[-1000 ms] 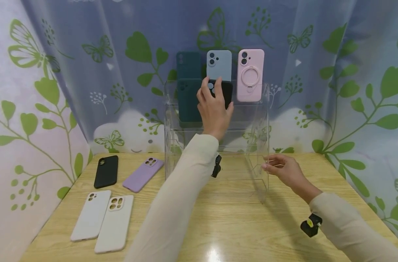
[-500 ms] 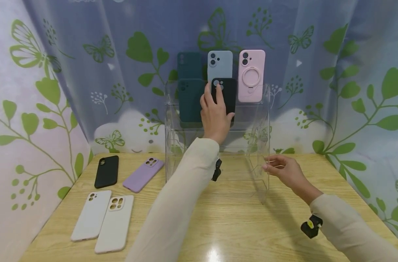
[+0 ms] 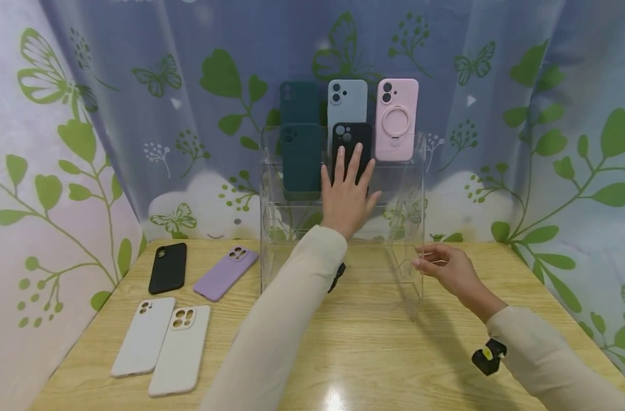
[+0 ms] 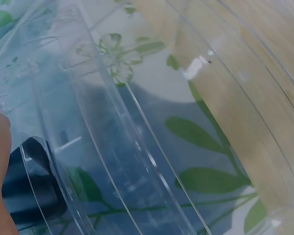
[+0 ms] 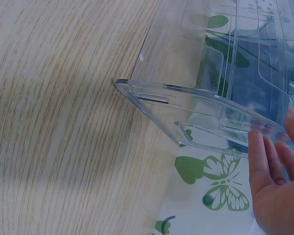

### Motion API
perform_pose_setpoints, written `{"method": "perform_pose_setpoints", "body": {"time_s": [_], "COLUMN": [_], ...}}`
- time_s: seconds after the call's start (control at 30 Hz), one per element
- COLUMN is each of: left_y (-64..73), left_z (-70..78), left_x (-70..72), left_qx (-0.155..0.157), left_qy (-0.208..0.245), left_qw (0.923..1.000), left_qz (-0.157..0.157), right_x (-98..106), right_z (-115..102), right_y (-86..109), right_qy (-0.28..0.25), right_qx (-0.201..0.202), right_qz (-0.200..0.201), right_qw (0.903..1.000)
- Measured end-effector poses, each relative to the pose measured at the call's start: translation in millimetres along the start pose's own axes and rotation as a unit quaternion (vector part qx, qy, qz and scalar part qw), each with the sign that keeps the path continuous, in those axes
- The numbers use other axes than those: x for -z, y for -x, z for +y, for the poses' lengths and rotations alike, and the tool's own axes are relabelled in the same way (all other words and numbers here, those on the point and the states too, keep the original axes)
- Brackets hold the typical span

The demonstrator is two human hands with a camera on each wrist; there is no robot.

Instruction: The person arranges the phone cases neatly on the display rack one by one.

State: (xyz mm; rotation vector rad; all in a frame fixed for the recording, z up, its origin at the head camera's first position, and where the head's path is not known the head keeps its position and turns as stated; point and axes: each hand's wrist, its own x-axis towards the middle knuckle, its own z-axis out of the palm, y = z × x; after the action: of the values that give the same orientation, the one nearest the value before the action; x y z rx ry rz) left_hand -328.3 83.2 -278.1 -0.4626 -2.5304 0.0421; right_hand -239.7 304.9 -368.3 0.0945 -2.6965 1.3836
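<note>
In the head view a black phone case (image 3: 352, 135) stands on a lower tier of a clear acrylic display stand (image 3: 343, 274). My left hand (image 3: 347, 200) lies before this case with fingers straight and spread, fingertips over its back. A dark green case (image 3: 301, 157) stands just left of it. Behind, on the top tier, are a second dark green case (image 3: 298, 100), a light blue case (image 3: 347, 94) and a pink case (image 3: 396, 120) with a ring. My right hand (image 3: 448, 271) pinches the stand's right side panel (image 5: 201, 103) between thumb and fingers.
On the wooden table (image 3: 369, 359), left of the stand, lie a black case (image 3: 167, 268), a purple case (image 3: 225, 275) and two white cases, one (image 3: 144, 337) beside the other (image 3: 181, 354). A patterned curtain (image 3: 461, 103) hangs close behind the stand.
The black case has settled lower and slightly right on the stand. My left hand has let go of its edges, moved down and spread its fingers. The right hand has stayed put.
</note>
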Motion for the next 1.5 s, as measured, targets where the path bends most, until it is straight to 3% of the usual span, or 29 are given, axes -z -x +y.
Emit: {"method": "perform_pose_setpoints", "body": {"time_s": [0.17,0.43,1.5], "left_y": [1.9,2.2,2.4], "left_z": [-5.1,-10.7,-20.6], "left_x": [-3.7,-8.5,-8.0], "left_qx": [-0.013,-0.024,-0.044], "left_qy": [-0.006,0.023,0.052], "left_qw": [0.9999,0.9994,0.9977], "left_qz": [-0.002,0.005,-0.004], "right_x": [0.0,-0.2,-0.5], "right_z": [-0.3,-0.4,-1.2], "right_y": [0.5,1.0,2.5], "right_qy": [0.003,0.004,0.004], "right_qx": [0.003,0.003,0.002], "right_qz": [0.001,0.001,0.002], "right_qw": [1.0,1.0,1.0]}}
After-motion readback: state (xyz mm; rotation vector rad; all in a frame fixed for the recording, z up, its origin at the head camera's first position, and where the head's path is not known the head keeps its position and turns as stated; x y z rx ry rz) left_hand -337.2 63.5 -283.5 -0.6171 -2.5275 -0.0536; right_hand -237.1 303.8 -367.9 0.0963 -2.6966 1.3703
